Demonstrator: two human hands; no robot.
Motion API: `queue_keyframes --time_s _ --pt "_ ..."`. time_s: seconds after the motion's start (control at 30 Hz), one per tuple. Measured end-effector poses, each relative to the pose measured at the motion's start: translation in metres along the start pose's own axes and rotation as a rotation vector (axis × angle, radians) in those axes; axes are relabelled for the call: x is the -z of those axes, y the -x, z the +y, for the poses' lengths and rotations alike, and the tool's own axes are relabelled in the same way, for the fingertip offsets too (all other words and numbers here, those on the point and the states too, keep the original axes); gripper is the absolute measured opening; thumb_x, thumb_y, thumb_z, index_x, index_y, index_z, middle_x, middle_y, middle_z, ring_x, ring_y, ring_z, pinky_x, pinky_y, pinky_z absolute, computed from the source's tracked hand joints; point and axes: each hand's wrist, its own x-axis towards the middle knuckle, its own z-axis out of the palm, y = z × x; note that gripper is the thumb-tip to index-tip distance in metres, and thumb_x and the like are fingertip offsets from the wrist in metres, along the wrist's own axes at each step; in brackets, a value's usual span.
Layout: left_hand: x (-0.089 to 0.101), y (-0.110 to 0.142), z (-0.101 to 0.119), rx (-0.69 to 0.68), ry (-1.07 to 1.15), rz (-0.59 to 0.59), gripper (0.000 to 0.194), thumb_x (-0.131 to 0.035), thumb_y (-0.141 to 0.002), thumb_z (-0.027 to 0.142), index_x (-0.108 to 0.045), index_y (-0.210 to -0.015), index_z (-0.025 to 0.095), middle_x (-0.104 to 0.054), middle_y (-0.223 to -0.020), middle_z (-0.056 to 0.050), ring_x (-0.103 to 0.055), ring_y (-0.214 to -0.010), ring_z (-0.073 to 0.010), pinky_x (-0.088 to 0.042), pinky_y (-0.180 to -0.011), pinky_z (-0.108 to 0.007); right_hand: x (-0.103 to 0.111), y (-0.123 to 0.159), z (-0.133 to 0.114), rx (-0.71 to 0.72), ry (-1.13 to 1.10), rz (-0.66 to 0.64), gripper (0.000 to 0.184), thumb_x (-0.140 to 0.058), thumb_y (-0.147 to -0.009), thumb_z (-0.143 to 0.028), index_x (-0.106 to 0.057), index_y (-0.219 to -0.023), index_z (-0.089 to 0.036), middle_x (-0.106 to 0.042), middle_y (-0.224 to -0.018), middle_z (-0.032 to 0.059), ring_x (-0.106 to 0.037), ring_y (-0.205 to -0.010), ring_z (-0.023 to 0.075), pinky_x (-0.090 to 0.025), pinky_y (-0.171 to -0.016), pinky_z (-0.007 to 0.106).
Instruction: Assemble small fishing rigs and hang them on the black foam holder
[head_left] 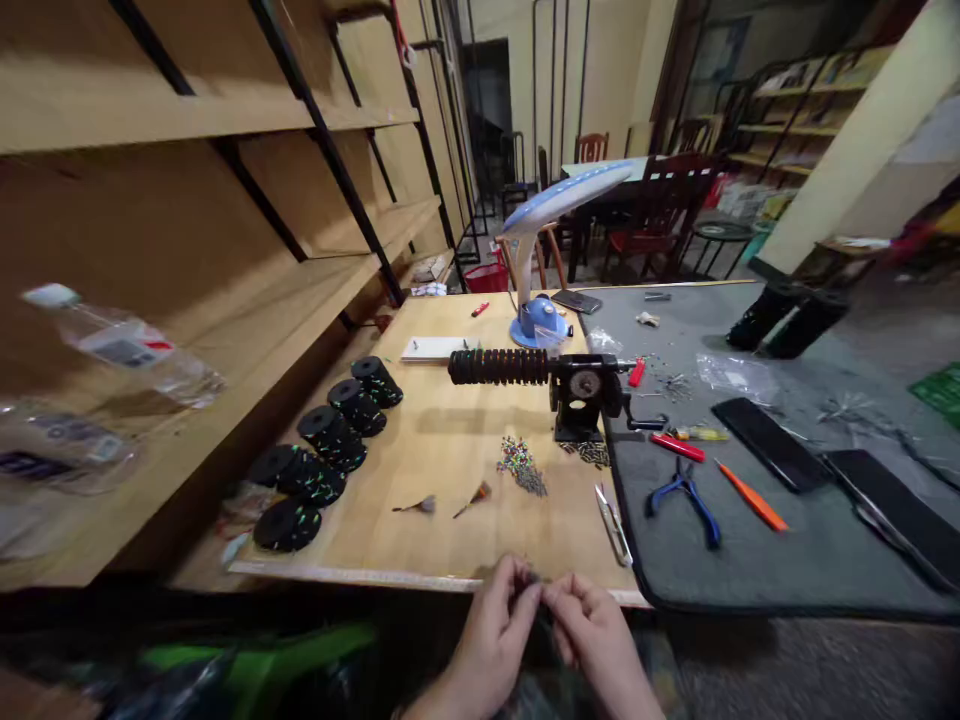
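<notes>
My left hand and my right hand meet at the front edge of the wooden table, fingers pinched close together. A small dark thing shows between the fingertips, too small and blurred to name. Just beyond them lie two small feathered pieces with thin stems, a grey one and an orange-tipped one. A pile of coloured beads spills into a heap of small metal pins. Thread snips rest to the right of my hands.
Behind the beads stands a hand-cranked device with a black ribbed roller. Black speckled rolls line the left edge. A blue lamp is at the back. The grey mat holds blue-handled pliers, an orange tool and phones.
</notes>
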Motion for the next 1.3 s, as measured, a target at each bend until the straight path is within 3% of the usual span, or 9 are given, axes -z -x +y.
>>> queue_keyframes --time_s 0.4,0.87,1.13,1.3 --pt "-0.0005 -0.0011 0.0029 0.004 0.039 -0.013 0.022 -0.05 -0.09 0.039 -0.048 -0.079 0.02 -0.05 -0.076 -0.001 -0.049 -0.074 -0.0169 -0.04 -0.07 -0.026 0.0026 0.0 0.0067 0.096 0.013 -0.015 0.058 -0.062 -0.066 -0.073 -0.052 -0.081 -0.018 -0.041 -0.036 -0.013 -0.031 -0.032 0.005 -0.02 -0.036 0.017" --pt "-0.005 -0.0062 0.0026 0.205 0.403 -0.051 0.038 -0.059 -0.08 0.054 -0.045 -0.077 0.019 -0.041 -0.067 0.006 -0.037 -0.06 -0.0109 -0.033 -0.056 -0.023 0.0014 -0.0027 0.0071 0.035 -0.096 0.01 0.058 -0.066 -0.06 -0.074 -0.05 -0.072 -0.019 -0.039 -0.03 -0.0133 -0.023 -0.029 0.0032 -0.014 -0.035 0.017" --pt "-0.0064 -0.0029 -0.0031 0.093 0.264 -0.026 0.029 -0.056 -0.086 0.046 -0.05 -0.079 0.019 -0.045 -0.072 0.003 -0.042 -0.067 -0.0129 -0.037 -0.063 -0.025 -0.0002 -0.0049 0.0065 -0.002 -0.097 0.047 0.058 -0.067 -0.058 -0.073 -0.053 -0.073 -0.019 -0.037 -0.029 -0.0142 -0.022 -0.028 0.0032 -0.012 -0.035 0.017" --pt "-0.0061 -0.001 -0.0024 0.065 0.2 -0.045 0.023 -0.053 -0.089 0.04 -0.05 -0.08 0.019 -0.047 -0.075 0.001 -0.044 -0.072 -0.0148 -0.038 -0.068 -0.027 -0.0013 -0.0073 0.0094 -0.018 -0.19 0.05 0.048 -0.071 -0.063 -0.063 -0.05 -0.068 -0.02 -0.033 -0.03 -0.0157 -0.017 -0.028 0.0021 -0.009 -0.034 0.017"
